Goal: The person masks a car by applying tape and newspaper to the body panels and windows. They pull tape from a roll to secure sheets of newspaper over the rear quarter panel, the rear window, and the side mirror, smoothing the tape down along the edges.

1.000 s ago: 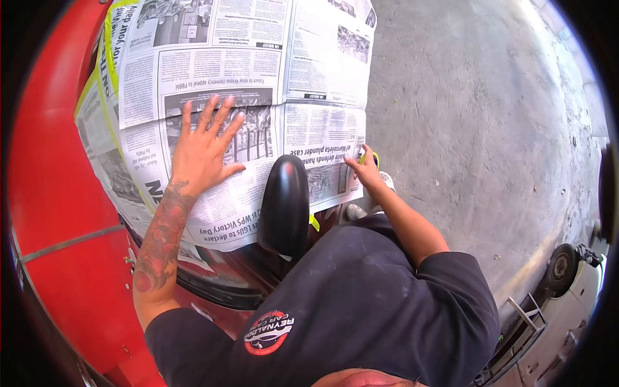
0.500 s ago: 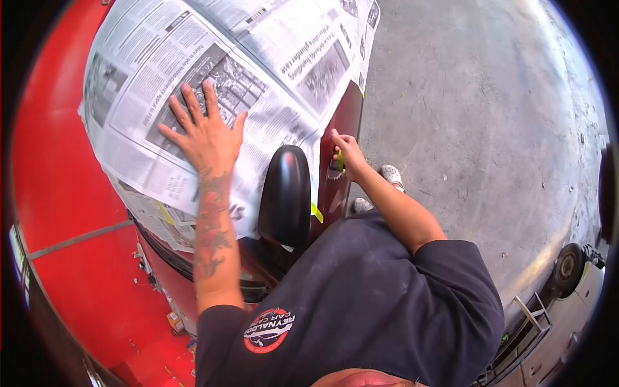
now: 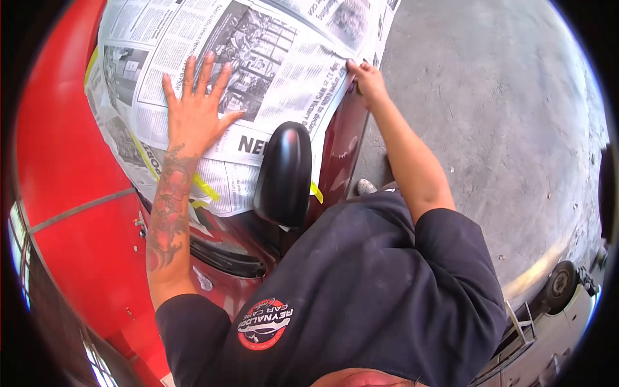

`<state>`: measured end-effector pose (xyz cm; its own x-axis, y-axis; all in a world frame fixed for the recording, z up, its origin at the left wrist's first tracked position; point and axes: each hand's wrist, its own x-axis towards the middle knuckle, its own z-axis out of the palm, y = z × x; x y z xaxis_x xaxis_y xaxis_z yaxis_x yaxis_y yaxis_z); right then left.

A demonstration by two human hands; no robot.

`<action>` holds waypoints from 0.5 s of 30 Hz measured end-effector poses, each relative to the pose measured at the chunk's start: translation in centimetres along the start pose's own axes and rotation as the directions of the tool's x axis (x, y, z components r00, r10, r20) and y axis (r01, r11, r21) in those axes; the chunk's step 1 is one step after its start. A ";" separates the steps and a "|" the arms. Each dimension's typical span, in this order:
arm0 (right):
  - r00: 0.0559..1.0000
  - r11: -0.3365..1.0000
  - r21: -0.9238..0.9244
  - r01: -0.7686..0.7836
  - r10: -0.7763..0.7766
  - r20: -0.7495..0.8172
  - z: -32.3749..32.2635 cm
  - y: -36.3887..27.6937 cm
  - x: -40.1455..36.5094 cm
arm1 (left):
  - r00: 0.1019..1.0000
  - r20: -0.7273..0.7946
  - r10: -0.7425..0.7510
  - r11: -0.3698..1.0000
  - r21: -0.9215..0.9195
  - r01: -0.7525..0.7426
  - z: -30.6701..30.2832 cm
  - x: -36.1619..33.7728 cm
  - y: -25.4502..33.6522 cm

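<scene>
Sheets of newspaper [image 3: 271,97] cover the front of a dark red car [image 3: 342,145]. My left hand [image 3: 196,116] lies flat on the paper with its fingers spread, open. At the paper's right edge my right hand [image 3: 369,84] is closed, thumb and fingers pinching the edge. A small dark piece shows beneath those fingers, mostly hidden; I cannot make out whether it is the tape roll. A black side mirror [image 3: 284,174] sticks up beside the paper. Yellow-green tape [image 3: 316,192] sits at the paper's lower corner, and another tape strip [image 3: 206,187] lies near my left wrist.
A large red panel [image 3: 71,135] stands to the left of the car. Grey concrete floor [image 3: 483,116] stretches away on the right. A pale vehicle with a spare wheel [image 3: 561,284] and a metal ladder-like frame [image 3: 523,326] are at lower right.
My right hand has moved up along the paper's edge; the yellow-green tape roll seen in it before is now mostly hidden. My left hand has slid left and slightly down, still flat.
</scene>
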<state>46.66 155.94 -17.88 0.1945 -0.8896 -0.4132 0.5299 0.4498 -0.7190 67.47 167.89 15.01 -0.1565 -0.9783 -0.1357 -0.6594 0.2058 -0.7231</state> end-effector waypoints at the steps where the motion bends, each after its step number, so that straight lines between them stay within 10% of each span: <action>1: 0.999 0.998 -0.061 0.014 -0.016 -0.028 -0.1 -1.0 0.3 | 0.998 0.042 -0.036 0.999 0.020 0.035 -0.2 -0.3 0.8; 15: 0.955 0.952 0.070 -0.297 0.295 0.038 -5.0 8.8 -3.9 | 0.991 0.130 -0.022 0.959 -0.276 0.057 0.3 -6.6 5.4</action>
<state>46.40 163.73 -25.42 0.3731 -0.7200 -0.5852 0.5045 0.6868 -0.5233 65.14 175.49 11.76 -0.0455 -0.9773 -0.2068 -0.8448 0.1481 -0.5142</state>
